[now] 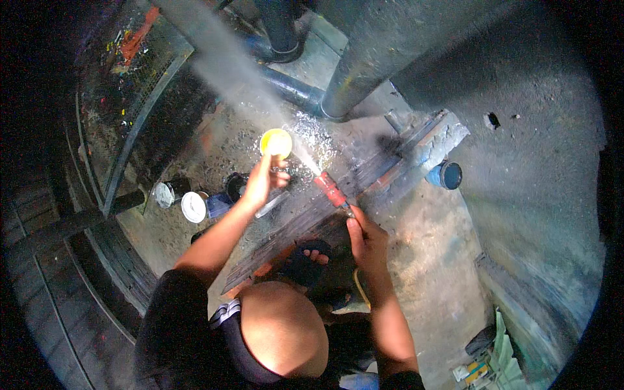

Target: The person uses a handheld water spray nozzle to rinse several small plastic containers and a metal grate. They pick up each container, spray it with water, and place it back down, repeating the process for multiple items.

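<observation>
My right hand (367,239) grips the thin rear end of a spray nozzle (330,188) with a red barrel. From its tip a white spray (234,84) shoots up and to the left, with droplets scattering around it. Just left of the jet, my left hand (265,179) holds up a small round yellow cup-like container (276,143), brightly lit. Some fingers of that hand are blurred, and its contents cannot be made out. My bare knee (284,330) and a foot in dark footwear (311,260) are below the hands.
A long worn wooden beam (286,240) crosses diagonally under my hands. White-topped paint cans (194,207) stand at left, a blue can (448,175) at right. Thick dark pipes (292,88) lie ahead, and a grey wall (539,162) rises at right. Clutter (478,370) sits at lower right.
</observation>
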A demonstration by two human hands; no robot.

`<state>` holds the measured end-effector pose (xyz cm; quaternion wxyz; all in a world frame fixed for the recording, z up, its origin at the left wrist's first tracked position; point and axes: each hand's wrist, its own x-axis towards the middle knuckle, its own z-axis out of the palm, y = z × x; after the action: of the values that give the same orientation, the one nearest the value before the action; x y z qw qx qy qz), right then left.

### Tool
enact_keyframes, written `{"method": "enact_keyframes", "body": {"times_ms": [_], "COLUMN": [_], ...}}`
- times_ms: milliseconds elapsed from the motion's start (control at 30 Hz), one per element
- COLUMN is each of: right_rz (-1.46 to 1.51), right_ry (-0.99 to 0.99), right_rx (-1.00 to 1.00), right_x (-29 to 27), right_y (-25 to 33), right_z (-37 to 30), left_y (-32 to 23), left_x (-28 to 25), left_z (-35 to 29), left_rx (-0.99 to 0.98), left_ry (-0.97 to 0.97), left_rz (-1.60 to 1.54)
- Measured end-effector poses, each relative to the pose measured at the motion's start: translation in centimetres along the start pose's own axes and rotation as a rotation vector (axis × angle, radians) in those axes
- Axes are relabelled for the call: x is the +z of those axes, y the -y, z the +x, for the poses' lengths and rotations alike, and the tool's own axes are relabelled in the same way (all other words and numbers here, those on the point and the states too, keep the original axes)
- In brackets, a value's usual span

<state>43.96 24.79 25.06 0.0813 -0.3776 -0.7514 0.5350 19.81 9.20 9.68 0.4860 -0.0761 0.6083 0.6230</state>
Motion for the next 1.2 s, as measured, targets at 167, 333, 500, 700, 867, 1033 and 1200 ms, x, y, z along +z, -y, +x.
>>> {"method": "enact_keyframes", "body": {"times_ms": [167, 333, 500, 700, 867, 1033, 1200], "right_rz": [-0.042, -0.128, -0.116, -0.224, -0.046, -0.035, -0.029], "right_ry": [-0.009, 0.001, -0.088, -0.153, -0.155, -0.114, -0.014], "right_rx": [-0.022, 0.041, 0.096, 0.076, 0.200, 0.144, 0.139], "right_x": [-2.0, -4.0, -6.7, -8.1, -10.7, -13.2, -18.1], "right_y": [0.7, 1.2, 1.3, -0.9, -2.8, 0.5, 6.9], "right_z": [-0.8, -3.0, -4.3, -5.8, -7.7, -12.5, -19.6], "left_y": [2.3, 3.9, 8.2, 7.5, 1.3, -3.5, -7.2], "left_x": [-8.6, -14.6, -10.0, -1.3, 0.7, -1.5, 0.5], "left_z": [12.4, 19.3, 19.5, 17.3, 12.1, -0.5, -16.5], "left_rx": [0.067, -0.186, -0.218, 0.035, 0.001, 0.264, 0.192], "left_ry": [-0.492, -0.423, -0.391, -0.475, -0.237, -0.164, -0.203], "left_rz": [1.210, 1.440, 1.363, 1.286, -0.050, -0.341, -0.455]}}
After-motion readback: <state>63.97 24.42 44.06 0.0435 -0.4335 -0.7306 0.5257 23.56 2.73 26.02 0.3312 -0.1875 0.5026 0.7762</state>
